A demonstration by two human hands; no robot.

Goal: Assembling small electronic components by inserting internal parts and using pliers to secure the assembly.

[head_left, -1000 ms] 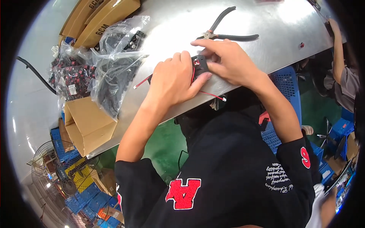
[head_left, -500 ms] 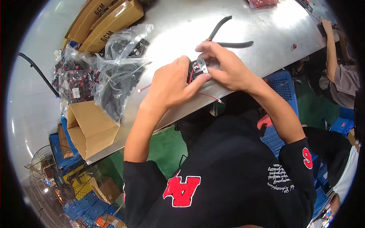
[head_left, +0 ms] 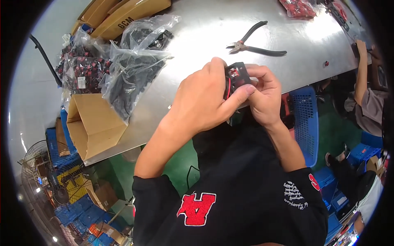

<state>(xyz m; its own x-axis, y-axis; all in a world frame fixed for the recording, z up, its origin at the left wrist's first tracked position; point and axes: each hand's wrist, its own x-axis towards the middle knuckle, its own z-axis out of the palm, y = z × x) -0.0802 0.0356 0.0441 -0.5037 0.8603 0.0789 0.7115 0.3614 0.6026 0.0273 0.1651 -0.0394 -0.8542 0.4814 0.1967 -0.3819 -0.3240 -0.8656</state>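
Observation:
A small black plastic housing [head_left: 242, 70] is held between my two hands above the near edge of the metal table. Through its opening I see a red and silver part, and a red wire [head_left: 228, 87] runs along its left side. My left hand [head_left: 199, 98] is closed around the housing, its thumb pressed across the lower end. At the other side my right hand [head_left: 267, 96] grips it with bent fingers, the thumb beside the left thumb. My fingers hide the lower part. Just beyond lie cutting pliers [head_left: 241, 46] with black handles, spread apart.
Clear plastic bags [head_left: 137, 69] of black and red parts lie at the left, by an open cardboard box [head_left: 104, 112]. More cartons [head_left: 131, 20] stand behind. A blue crate [head_left: 307, 123] is below the table's right side. A co-worker's arm [head_left: 361, 74] reaches in at far right.
The view has shifted. My hands have come away from the pliers, whose jaws now show. The held part is turned, showing its black housing; the silver plate seen before is out of sight.

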